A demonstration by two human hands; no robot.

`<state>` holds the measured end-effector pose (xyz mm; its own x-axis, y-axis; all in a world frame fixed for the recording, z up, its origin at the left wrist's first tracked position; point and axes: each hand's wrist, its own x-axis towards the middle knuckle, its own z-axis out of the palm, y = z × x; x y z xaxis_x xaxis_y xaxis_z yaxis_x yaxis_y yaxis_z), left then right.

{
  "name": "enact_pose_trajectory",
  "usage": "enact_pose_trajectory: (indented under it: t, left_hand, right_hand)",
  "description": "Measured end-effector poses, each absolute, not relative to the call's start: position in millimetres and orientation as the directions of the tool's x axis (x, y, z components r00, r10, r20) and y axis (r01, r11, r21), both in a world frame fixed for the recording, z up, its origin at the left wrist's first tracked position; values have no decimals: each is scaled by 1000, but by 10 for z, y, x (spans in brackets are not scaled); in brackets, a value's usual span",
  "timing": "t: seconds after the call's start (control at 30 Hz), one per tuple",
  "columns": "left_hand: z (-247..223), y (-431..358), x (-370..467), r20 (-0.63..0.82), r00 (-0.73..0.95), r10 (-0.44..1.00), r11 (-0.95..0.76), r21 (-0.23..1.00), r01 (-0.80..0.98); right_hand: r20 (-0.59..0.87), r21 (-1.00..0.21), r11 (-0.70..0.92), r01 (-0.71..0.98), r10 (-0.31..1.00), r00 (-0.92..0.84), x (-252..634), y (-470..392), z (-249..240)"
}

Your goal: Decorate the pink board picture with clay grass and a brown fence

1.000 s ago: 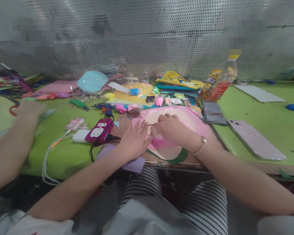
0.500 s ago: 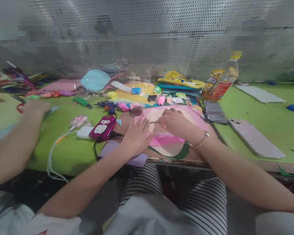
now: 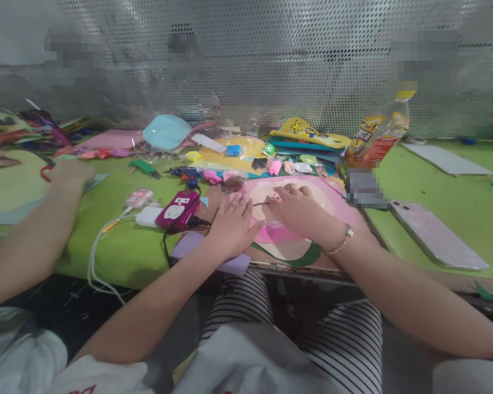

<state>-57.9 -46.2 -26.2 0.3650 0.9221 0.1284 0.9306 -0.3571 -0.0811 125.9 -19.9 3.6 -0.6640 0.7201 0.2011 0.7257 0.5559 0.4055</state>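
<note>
My left hand lies flat with fingers spread, touching the left edge of the pink paper. A thin dark strand runs over the paper between my two hands. Its right end meets the bent fingers of my right hand, which wears a bracelet; the exact grip is partly hidden. Something small and pink shows by those fingertips, too small to name. Within the pink paper sits a cream shape, with a brighter pink band and green paper toward the front edge.
Close by on the left are a purple power socket with cables and a purple sheet. Bagged clay lumps lie behind. A bottle and a phone stand right. At far left another person's hand holds red-handled scissors.
The view has shifted slightly, moving the table things rightward in the picture. My right hand's fingers have moved a little away from my left hand. My left hand stays flat.
</note>
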Motion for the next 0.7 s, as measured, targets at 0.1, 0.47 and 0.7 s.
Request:
enact_pose_trajectory:
  t: [0.1,0.47,0.7]
  left_hand:
    - [-264,-447,-585,111,359,927,-354,-63,933]
    - [-253,-439,-541,138,380,915,-378,-40,925]
    - [-226,-423,-533,105,419,902,-420,-18,907]
  right_hand:
    - [197,396,554,732,728,-657,1258,-194,20]
    - [224,319,598,735,706,-672,1208,-173,13]
    - [194,288,666,688,663,-723,1153,-155,-108]
